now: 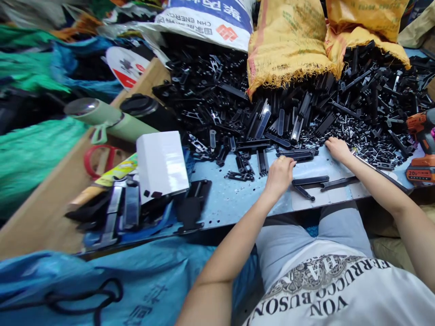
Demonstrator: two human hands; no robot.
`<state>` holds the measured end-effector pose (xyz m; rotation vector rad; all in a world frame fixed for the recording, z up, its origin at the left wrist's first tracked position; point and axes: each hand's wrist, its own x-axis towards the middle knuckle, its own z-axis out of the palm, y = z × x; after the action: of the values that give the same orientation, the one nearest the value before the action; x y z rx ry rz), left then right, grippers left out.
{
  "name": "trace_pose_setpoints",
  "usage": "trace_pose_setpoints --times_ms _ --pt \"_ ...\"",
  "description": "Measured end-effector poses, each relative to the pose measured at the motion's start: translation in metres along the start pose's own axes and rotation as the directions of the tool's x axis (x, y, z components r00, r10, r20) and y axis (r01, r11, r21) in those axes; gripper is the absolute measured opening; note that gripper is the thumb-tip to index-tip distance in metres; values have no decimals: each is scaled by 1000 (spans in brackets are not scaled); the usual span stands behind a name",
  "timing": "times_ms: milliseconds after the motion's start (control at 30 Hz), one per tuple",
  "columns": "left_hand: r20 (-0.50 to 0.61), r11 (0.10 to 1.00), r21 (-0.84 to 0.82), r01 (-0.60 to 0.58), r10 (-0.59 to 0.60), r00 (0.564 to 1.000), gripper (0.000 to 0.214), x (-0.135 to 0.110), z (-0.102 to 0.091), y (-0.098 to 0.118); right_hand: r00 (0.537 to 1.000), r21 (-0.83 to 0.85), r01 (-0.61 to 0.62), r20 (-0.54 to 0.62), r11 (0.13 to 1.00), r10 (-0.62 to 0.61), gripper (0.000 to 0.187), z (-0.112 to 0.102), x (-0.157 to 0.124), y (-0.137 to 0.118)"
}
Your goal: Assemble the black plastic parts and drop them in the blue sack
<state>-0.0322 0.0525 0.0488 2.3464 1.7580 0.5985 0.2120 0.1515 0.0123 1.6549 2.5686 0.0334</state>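
My left hand (279,175) is closed, its fingertips pressed together beside a stack of long black plastic bars (301,155); whatever the fingers hold is hidden. At the near edge of a heap of small screws (360,140) is my right hand (339,149), fingers bent together, their tips too small to make out. Between my forearms, near the table's front edge, lie a long black bar (310,180), a shorter black piece (305,193) and a slim dark bar (338,182). A thin metal rod (377,170) runs partly behind my right forearm.
Heaps of black plastic parts (210,90) cover the back of the blue table (224,199), under yellow sacks (288,40) and a white sack (207,22). An orange cordless drill (421,151) stands right. Left are a green bottle (108,120), white box (162,160) and red tape roll (89,162).
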Motion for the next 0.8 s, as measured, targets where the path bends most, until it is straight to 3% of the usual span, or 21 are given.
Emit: trace_pose_setpoints --times_ms 133,233,333,500,633,700,800 --pt "48 999 34 -20 18 999 25 -41 3 -8 997 -24 -64 50 998 65 27 0 -1 -7" --pt "40 993 111 -42 38 998 25 -48 7 -3 998 27 -65 25 998 64 26 -6 -13 -8" --pt "28 983 150 -110 107 994 28 -47 13 1 997 216 -56 -41 975 66 26 -17 -33 -9" --pt "6 976 74 -206 206 978 31 -55 38 -9 990 612 27 -125 790 64 19 -36 -74 -15" --pt "27 979 50 -197 196 980 35 -61 49 -17 999 733 35 -52 679 5 16 -39 -93 -23" --pt "42 981 63 -184 181 983 35 -60 47 -17 999 690 37 -20 723 -32 14 -39 -96 -29" --pt "39 983 82 -164 161 986 35 -60 43 -12 991 500 98 28 861 -129 16 -38 -95 -39"
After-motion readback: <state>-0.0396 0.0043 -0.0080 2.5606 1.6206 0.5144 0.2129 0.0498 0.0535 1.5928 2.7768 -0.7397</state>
